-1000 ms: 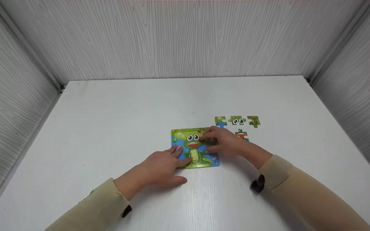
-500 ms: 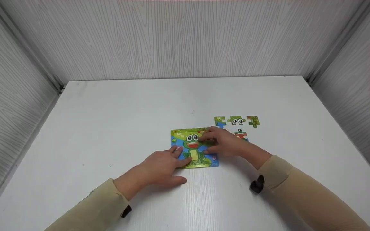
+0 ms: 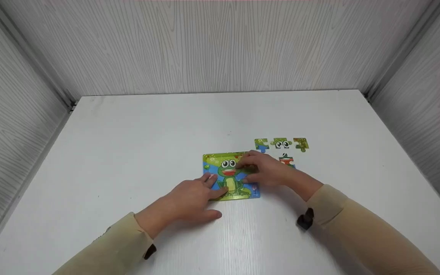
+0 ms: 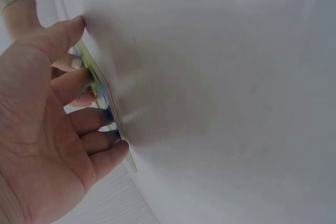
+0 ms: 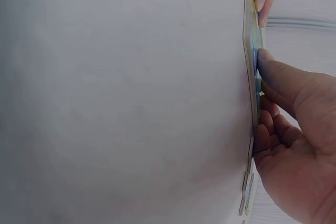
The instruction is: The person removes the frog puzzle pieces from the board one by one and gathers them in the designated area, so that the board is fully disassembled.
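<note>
A frog puzzle board [image 3: 213, 159] with a green and blue picture lies on the white table. My left hand [image 3: 191, 198] rests its extended fingertips on the board's lower left, its thumb apart from the board. The left wrist view shows this hand [image 4: 47, 124] palm-on, fingers at the board's edge. Over the right part of the board is my right hand [image 3: 267, 170], thumb and forefinger apart and touching the picture. In the right wrist view this hand [image 5: 299, 135] has its other fingers curled near the board's edge. Whether a piece is between thumb and forefinger is hidden.
Loose puzzle pieces lie right of the board: a green-blue corner piece [image 3: 261, 144], a piece with eyes [image 3: 281, 144], a corner piece [image 3: 301, 144] and a mouth piece [image 3: 287, 159]. The right forearm partly covers the nearer ones. Grey wood-grain panels [image 3: 220, 46] enclose the table.
</note>
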Action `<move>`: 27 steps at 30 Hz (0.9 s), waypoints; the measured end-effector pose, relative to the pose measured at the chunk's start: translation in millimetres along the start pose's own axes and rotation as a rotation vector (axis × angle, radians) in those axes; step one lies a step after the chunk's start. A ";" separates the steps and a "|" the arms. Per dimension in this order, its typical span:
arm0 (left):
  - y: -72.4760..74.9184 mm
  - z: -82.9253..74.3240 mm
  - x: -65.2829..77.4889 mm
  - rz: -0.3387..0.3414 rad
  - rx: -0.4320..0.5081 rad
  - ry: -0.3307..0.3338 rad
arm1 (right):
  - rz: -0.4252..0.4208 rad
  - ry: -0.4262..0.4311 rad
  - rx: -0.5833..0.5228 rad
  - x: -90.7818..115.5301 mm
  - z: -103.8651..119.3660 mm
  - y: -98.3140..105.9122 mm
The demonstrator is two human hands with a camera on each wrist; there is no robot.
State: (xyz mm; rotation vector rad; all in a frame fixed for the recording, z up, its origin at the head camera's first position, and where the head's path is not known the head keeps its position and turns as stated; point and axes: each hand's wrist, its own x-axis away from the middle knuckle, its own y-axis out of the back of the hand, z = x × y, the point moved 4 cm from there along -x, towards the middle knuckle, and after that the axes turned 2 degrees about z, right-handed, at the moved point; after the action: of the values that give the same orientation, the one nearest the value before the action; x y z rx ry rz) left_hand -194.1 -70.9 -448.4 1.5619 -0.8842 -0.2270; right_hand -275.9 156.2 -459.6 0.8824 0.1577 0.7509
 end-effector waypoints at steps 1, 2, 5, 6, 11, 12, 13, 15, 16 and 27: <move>0.3 0.0 0.2 0.002 0.000 0.002 | 0.002 -0.007 0.002 -0.1 0.2 0.1; 0.5 0.0 0.3 0.004 0.002 0.005 | 0.002 -0.015 0.000 0.0 0.5 0.1; 1.6 -0.4 0.8 0.008 0.003 0.009 | -0.003 -0.032 -0.009 0.3 1.6 0.0; 2.0 -0.5 0.9 0.007 0.005 0.010 | -0.005 -0.036 -0.017 0.3 1.7 0.0; 2.7 -0.7 2.0 0.003 0.011 0.008 | -0.017 -0.053 -0.069 0.4 2.1 -1.0; 2.8 -0.7 2.2 0.001 0.012 0.005 | -0.017 -0.050 -0.080 0.5 2.1 -1.2; 2.7 -0.7 2.1 0.000 0.010 0.003 | -0.018 -0.049 -0.089 0.6 2.1 -1.3; 2.0 -0.2 1.3 -0.002 0.012 0.000 | -0.019 -0.042 -0.101 0.8 2.6 -1.3; 2.1 -0.2 1.3 -0.002 0.012 -0.002 | -0.020 -0.040 -0.100 1.1 2.7 -1.2; 3.0 -0.9 1.1 -0.020 -0.018 -0.025 | -0.052 -0.008 -0.056 1.9 4.4 -1.3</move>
State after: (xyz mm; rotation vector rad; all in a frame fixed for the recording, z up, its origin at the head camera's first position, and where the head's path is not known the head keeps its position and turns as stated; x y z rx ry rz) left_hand -194.0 -70.8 -445.1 1.5546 -0.8846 -0.2688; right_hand -271.9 154.1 -457.4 0.8255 0.1508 0.7004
